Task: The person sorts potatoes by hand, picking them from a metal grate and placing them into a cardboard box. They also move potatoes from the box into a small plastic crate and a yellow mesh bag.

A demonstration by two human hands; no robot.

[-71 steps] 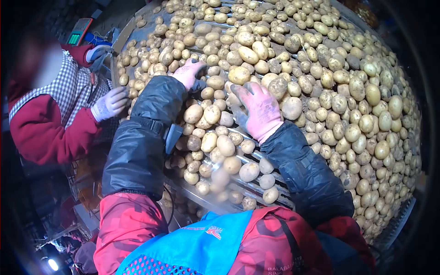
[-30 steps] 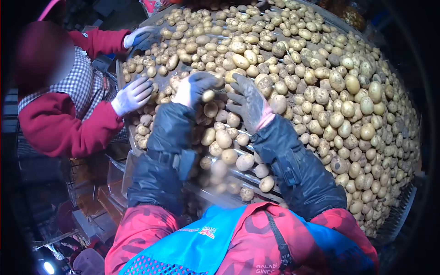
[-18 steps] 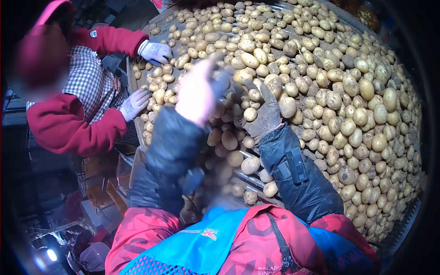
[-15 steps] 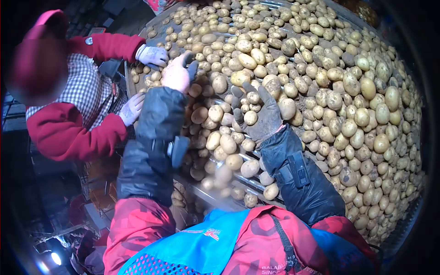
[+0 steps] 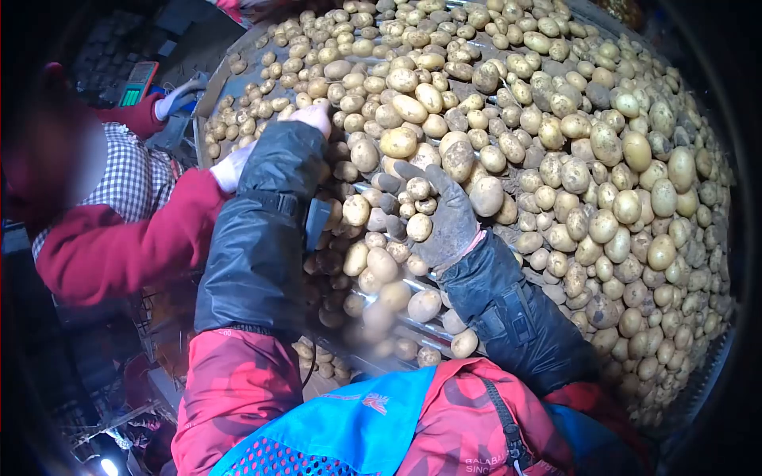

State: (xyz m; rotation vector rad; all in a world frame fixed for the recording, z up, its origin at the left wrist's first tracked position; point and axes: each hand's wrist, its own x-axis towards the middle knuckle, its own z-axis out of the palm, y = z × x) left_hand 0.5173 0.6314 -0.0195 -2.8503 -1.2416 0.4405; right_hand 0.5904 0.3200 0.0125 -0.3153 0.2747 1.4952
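Observation:
Potatoes (image 5: 603, 226) of mixed sizes cover a broad sorting surface. In a dark, dirty glove, my right hand (image 5: 448, 218) curls around several small potatoes (image 5: 418, 208), palm up. My left hand (image 5: 316, 120) reaches among the potatoes at the upper left of centre; its glove looks pale pink, and its fingers are mostly hidden behind the hand and the dark sleeve. A large yellow potato (image 5: 398, 143) lies just above my right hand's fingertips.
A co-worker in a red top and checked apron (image 5: 135, 170) stands at the left, one gloved hand (image 5: 232, 168) beside my left sleeve. Their other hand (image 5: 181, 97) is near the surface's wooden edge (image 5: 208, 99). Metal bars (image 5: 413, 321) show between potatoes near my body.
My left hand has moved slightly up, its fingers now hidden. One co-worker's hand has left the potatoes and moved left past the edge. My right hand still cups small potatoes.

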